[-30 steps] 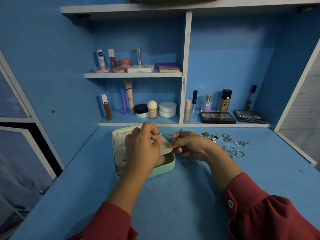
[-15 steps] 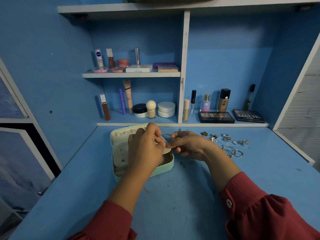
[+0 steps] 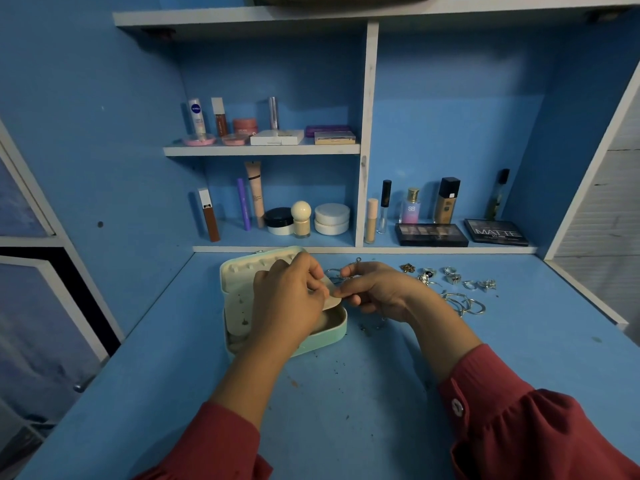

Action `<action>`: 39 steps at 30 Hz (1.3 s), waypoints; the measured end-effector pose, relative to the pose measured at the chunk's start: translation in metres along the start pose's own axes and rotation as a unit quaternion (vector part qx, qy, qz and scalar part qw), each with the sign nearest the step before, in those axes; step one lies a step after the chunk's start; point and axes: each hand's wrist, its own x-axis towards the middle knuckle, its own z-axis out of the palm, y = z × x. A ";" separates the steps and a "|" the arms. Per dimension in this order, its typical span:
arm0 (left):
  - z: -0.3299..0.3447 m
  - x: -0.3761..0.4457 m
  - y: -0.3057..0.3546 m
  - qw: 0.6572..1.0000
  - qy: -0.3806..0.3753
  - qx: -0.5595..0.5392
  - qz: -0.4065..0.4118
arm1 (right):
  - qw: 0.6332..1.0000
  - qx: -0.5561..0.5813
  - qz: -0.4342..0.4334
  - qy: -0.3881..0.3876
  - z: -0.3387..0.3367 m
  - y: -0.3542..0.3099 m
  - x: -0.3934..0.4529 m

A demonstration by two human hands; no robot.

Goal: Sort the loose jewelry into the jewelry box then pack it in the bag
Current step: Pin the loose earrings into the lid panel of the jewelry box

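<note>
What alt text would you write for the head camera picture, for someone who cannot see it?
Two hands, left hand and right hand, pinch a small beige flap over an open mint-green jewelry box on a blue desk. Loose silver jewelry lies to the right; cosmetics line the shelves behind.

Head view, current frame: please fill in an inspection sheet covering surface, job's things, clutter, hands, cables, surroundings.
Surface: blue desk, dark specks scattered near the box.
Job's things: mint jewelry box open, lid up; loose jewelry in a cluster on the desk right of the hands; no bag seen.
Clutter: cosmetics on the shelves, two palettes on the lowest ledge.
Hands: left hand over the box, fingers curled on a beige flap; right hand pinches the same flap, a thin chain showing beside its fingers.
Cables: nothing seen.
Surroundings: blue walls, white-edged shelving, window frame at left.
</note>
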 end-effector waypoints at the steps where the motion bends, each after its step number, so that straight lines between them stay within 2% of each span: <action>1: -0.002 0.002 -0.001 1.000 -0.009 -0.005 -0.004 | 1.000 0.001 0.000 0.000 0.000 0.000 0.000; 5: -0.011 0.010 -0.007 0.996 -0.078 -0.003 -0.034 | 1.000 0.004 0.003 0.000 0.001 -0.001 -0.001; 8: -0.016 0.017 -0.010 0.989 -0.148 0.003 -0.011 | 1.000 0.003 0.003 0.001 0.000 -0.001 -0.002; 13: -0.022 0.025 -0.006 0.978 -0.202 0.043 0.030 | 1.000 0.005 0.000 -0.001 0.001 0.000 -0.002; 35: -0.019 0.028 -0.003 0.974 -0.219 0.021 0.044 | 1.000 0.008 0.003 0.011 0.002 -0.001 -0.002; 39: -0.021 0.029 -0.008 0.975 -0.221 -0.018 0.025 | 1.000 0.011 0.005 0.007 0.002 -0.001 -0.001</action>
